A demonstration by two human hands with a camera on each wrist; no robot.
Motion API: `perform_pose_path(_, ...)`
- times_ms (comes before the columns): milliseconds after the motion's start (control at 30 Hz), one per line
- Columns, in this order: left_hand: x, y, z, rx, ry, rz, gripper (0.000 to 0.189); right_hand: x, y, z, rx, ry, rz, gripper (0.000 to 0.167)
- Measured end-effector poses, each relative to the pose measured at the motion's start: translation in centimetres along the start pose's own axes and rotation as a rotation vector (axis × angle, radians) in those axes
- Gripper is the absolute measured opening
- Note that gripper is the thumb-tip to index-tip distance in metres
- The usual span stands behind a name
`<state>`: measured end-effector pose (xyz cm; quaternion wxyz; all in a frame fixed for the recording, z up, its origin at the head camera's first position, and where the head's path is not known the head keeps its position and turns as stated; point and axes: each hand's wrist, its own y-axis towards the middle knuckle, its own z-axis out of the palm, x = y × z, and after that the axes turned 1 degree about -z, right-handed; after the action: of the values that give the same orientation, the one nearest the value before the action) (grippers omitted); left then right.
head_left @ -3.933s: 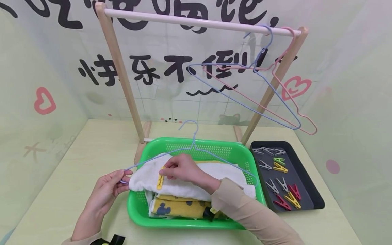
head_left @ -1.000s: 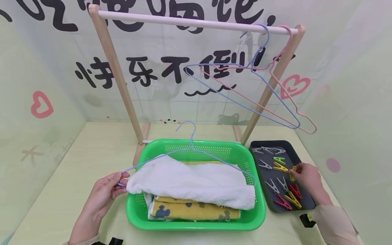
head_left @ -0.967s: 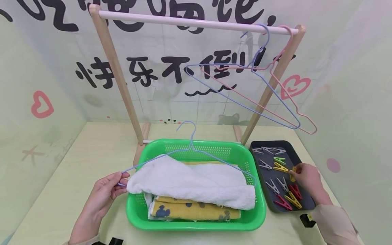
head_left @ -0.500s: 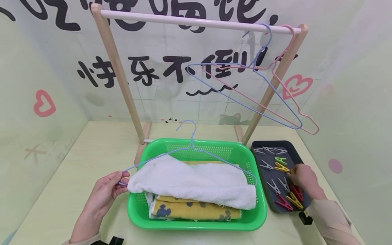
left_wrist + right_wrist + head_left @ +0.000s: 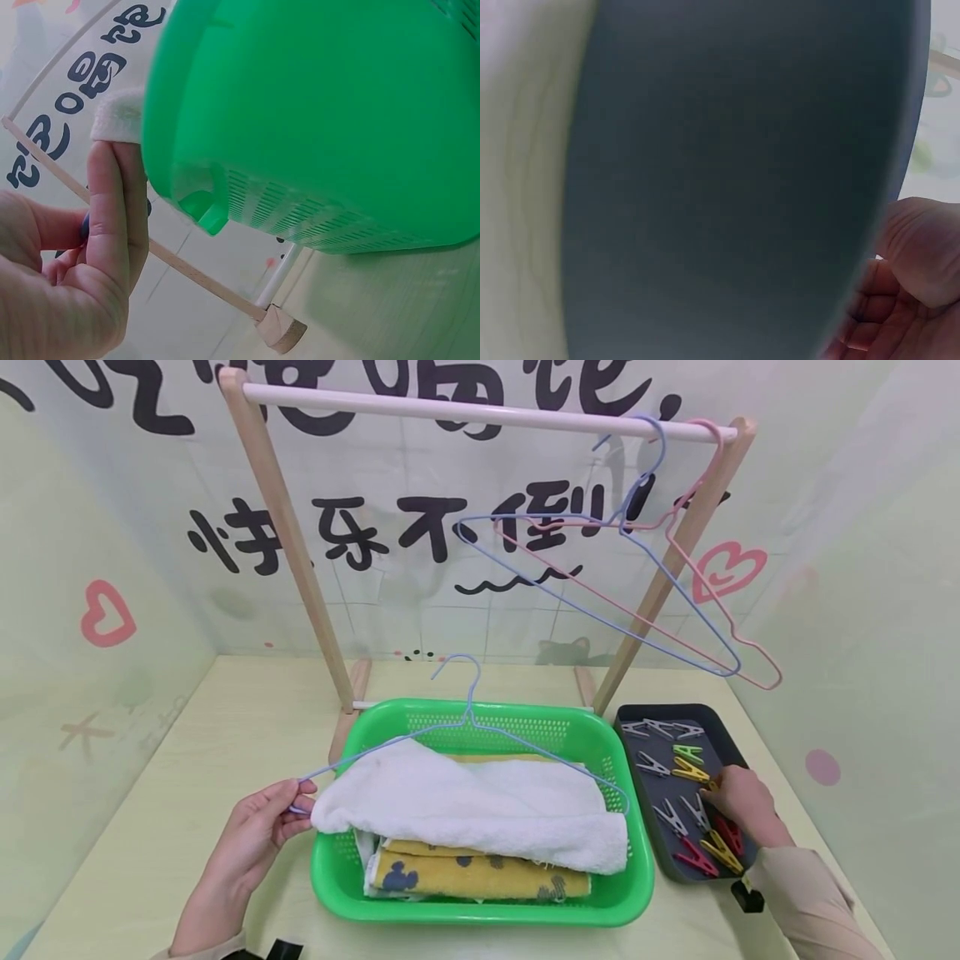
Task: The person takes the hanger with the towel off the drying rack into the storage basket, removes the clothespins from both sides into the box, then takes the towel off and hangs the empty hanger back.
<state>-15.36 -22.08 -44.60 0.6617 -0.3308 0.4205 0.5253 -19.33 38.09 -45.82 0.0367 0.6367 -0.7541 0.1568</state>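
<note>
In the head view, my left hand pinches the left end of a blue clothes hanger. A white towel drapes over the hanger's lower part, above a green basket. The towel's edge touches my left fingertips in the left wrist view. My right hand reaches into a dark tray, fingers curled at a yellow clothespin that is mostly hidden behind them. In the right wrist view the tray's wall hides the fingertips.
Yellow patterned towels lie folded in the basket. Several clothespins, such as a green one, lie in the tray. Behind stands a wooden rack with a white bar, carrying a blue hanger and a pink hanger at right.
My right hand has gone from the towel to the tray with the yellow clothespin, then lower and slightly left inside it. The left hand, hanger and white towel have barely moved.
</note>
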Motion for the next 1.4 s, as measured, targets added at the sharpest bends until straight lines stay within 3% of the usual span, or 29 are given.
perform_pose_path(133,0.1,-0.1,-0.1,-0.005,-0.006,0.000,0.032,0.2,-0.4,-0.3,-0.034,0.022,0.024,0.025)
perform_pose_path(233,0.1,-0.1,-0.1,-0.009,-0.008,-0.003,0.032,1.1,-1.1,-0.8,-0.158,0.058,0.008,0.025)
perform_pose_path(367,-0.1,-0.1,-0.1,-0.004,-0.011,-0.010,0.032,4.0,-2.9,-1.3,-0.375,0.173,-0.128,0.022)
perform_pose_path(467,-0.1,-0.2,-0.1,0.002,-0.024,-0.015,0.033,6.6,-4.8,-1.4,-0.470,0.279,-0.242,0.019)
perform_pose_path(567,0.0,-0.2,-0.1,-0.005,-0.034,-0.015,0.033,8.8,-6.6,-1.2,-0.474,0.360,-0.316,0.018)
perform_pose_path(633,0.1,-0.2,0.0,-0.011,-0.031,-0.013,0.033,10.0,-7.5,-1.0,-0.435,0.405,-0.348,0.016)
perform_pose_path(800,0.1,-0.1,0.3,-0.002,-0.043,0.004,0.033,12.4,-8.5,-0.2,-0.267,0.439,-0.313,0.015)
perform_pose_path(867,0.1,-0.1,0.4,0.000,-0.051,0.011,0.033,13.2,-8.5,0.2,-0.240,0.455,-0.295,0.018)
perform_pose_path(1000,0.0,0.0,0.6,-0.014,-0.061,0.011,0.032,14.4,-8.6,0.8,-0.295,0.495,-0.325,0.020)
perform_pose_path(1233,-0.2,0.1,1.0,-0.086,-0.098,0.030,0.030,14.9,-8.6,0.9,-0.429,0.367,-0.456,0.034)
perform_pose_path(1300,-0.1,0.1,1.2,-0.112,-0.122,0.034,0.030,14.9,-8.6,1.0,-0.424,0.364,-0.501,0.040)
perform_pose_path(1400,-0.1,0.3,1.3,-0.158,-0.148,0.029,0.030,14.6,-8.6,1.0,-0.345,0.407,-0.556,0.041)
